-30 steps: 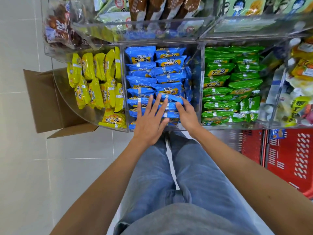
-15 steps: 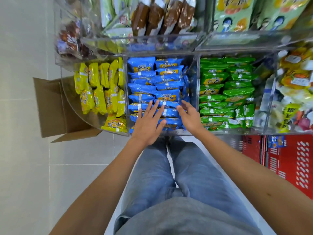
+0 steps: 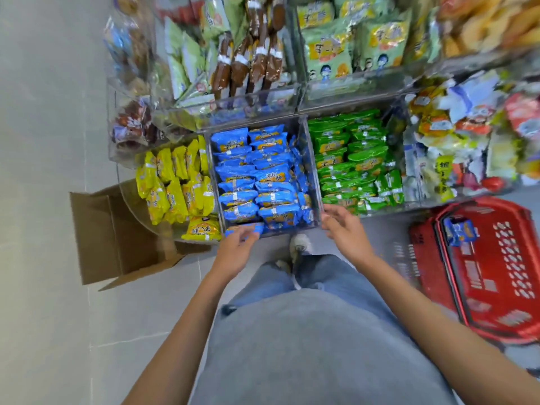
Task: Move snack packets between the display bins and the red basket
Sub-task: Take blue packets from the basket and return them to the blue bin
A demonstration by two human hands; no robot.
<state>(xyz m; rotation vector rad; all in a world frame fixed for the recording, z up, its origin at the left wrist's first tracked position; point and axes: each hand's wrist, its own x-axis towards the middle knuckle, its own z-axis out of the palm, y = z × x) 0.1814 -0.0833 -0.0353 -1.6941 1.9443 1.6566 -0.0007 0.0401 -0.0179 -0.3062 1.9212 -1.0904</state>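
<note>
Blue packet [image 3: 244, 229] in left hand [image 3: 233, 252], one in red basket [image 3: 496, 287]

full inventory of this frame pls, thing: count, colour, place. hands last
blue packets: many, blue, middle clear bin
yellow packets: many, yellow, curved bin left of the blue ones
green packets: many, green, bin right of the blue ones
brown packets: several, brown, upper tier, standing on end
pale green packets: several, upper tier on the right
mixed packets: many, assorted colours, far right bin, blurred
red basket: one, red, floor at right
blue packet in basket: one visible, at the basket's far end
cardboard box: one, brown, open, floor at left
left hand: grips a blue packet at the bin's front edge
right hand: empty, fingers loosely open, at the bin's front right corner
</note>
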